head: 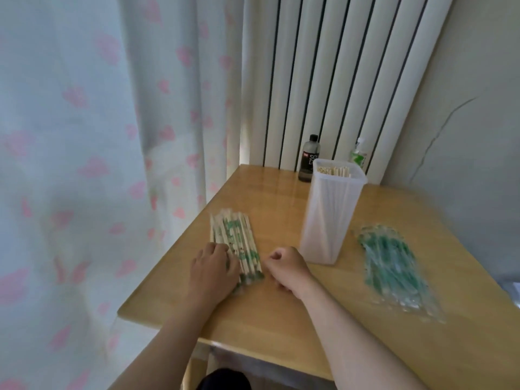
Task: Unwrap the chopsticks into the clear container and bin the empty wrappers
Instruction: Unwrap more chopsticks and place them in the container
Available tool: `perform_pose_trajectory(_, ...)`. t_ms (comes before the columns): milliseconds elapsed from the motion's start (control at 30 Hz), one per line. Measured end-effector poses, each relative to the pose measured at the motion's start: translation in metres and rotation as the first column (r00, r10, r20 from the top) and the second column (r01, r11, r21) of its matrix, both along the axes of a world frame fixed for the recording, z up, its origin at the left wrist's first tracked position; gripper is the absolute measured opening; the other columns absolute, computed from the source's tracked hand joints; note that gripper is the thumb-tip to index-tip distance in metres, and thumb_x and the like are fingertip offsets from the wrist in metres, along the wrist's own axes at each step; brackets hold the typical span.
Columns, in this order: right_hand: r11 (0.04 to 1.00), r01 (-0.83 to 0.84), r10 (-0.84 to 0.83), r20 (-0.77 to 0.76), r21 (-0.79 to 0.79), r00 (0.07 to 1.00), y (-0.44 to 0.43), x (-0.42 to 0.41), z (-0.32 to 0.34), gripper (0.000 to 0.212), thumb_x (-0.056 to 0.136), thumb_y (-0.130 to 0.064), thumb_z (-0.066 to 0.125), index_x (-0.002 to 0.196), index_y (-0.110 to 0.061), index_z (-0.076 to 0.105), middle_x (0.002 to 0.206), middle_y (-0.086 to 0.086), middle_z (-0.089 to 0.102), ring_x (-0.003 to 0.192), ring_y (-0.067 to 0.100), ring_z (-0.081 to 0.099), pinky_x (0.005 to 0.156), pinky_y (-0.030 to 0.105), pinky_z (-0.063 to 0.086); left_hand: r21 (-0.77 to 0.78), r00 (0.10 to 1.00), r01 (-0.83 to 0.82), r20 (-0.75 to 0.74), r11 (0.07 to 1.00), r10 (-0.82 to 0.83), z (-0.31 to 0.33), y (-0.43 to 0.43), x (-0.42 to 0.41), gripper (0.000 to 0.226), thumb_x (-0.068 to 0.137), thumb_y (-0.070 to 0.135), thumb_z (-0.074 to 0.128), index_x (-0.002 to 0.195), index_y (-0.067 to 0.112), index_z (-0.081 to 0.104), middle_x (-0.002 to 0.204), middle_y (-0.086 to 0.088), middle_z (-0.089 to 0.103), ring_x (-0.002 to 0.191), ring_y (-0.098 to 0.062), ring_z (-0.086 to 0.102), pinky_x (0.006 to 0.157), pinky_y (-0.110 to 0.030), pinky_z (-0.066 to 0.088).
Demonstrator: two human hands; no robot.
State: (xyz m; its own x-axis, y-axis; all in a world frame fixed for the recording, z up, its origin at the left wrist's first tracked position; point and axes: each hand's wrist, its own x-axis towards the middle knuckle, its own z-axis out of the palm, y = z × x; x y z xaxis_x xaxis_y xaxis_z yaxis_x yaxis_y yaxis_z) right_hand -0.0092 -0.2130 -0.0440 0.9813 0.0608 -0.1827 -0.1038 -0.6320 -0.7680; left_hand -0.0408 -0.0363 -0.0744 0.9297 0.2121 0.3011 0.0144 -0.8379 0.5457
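The left hand is laid on the near end of a pile of wrapped chopsticks, fingers bent over the packets; whether one pair is already pinched cannot be told. The right hand is set down just beside that pile, fingers curled into a fist, and nothing is seen held in it.

Just beyond the right hand, a tall clear container is stood upright on the wooden table, and bare chopstick ends are seen bunched at its open top. Further out to the right of that hand, past the container, a heap of empty wrappers printed in green is spread flat on the table. Well beyond both hands, at the far edge, a dark bottle and a green-labelled bottle are stood.

The work is judged to be well under way but not finished. Many pairs are already unwrapped and stored, yet a fair stack of sealed ones is left under the left hand. None of the wrappers is binned; no bin is shown, so that step is judged wholly outstanding.
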Motion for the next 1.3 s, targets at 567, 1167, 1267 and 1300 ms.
perform_pose_trajectory(567, 0.991, -0.124, 0.121, 0.049, 0.054, 0.991, -0.001, 0.000, -0.008, 0.029, 0.083, -0.034, 0.078, 0.061, -0.020, 0.067, 0.050, -0.019, 0.058, 0.056, -0.001, 0.055, 0.058, 0.023, 0.043, 0.040, 0.999, 0.026, 0.040, 0.999, -0.028, -0.010, -0.002, 0.008, 0.039, 0.084, 0.038, 0.044, 0.107, 0.019, 0.069, 0.109, -0.002, 0.059, 0.099, -0.026, 0.056, 0.089, -0.041, 0.047)
perform_pose_trajectory(1167, 0.800, -0.121, 0.215, -0.092, 0.588, 0.972, -0.031, -0.002, 0.004, 0.041, 0.087, 0.011, 0.053, 0.107, -0.014, 0.078, 0.081, 0.011, 0.072, 0.066, 0.019, 0.064, 0.046, 0.028, 0.048, 0.022, 0.999, 0.021, 0.035, 1.000, -0.022, -0.005, -0.005, 0.003, 0.043, 0.088, 0.040, 0.043, 0.113, 0.018, 0.070, 0.112, -0.001, 0.059, 0.104, -0.024, 0.056, 0.094, -0.044, 0.047)
perform_pose_trajectory(1267, 0.770, -0.125, 0.225, -0.082, 0.625, 0.971, -0.034, -0.004, 0.001, 0.037, 0.086, 0.015, 0.053, 0.099, -0.008, 0.078, 0.080, 0.011, 0.072, 0.065, 0.019, 0.063, 0.045, 0.026, 0.047, -0.031, 0.998, -0.011, 0.055, 0.999, 0.013, -0.001, -0.006, 0.001, 0.045, 0.087, 0.044, 0.040, 0.111, 0.021, 0.071, 0.115, 0.001, 0.060, 0.110, -0.021, 0.054, 0.101, -0.042, 0.037)
perform_pose_trajectory(1300, 0.756, -0.127, 0.227, -0.075, 0.642, 0.971, -0.036, -0.004, 0.000, 0.038, 0.085, 0.017, 0.053, 0.098, -0.008, 0.078, 0.080, 0.011, 0.072, 0.063, 0.020, 0.063, 0.045, 0.026, 0.047, -0.054, 0.998, -0.020, 0.065, 0.998, 0.024, 0.001, -0.005, 0.000, 0.044, 0.088, 0.043, 0.041, 0.111, 0.021, 0.071, 0.117, 0.002, 0.060, 0.112, -0.020, 0.052, 0.102, -0.041, 0.032)
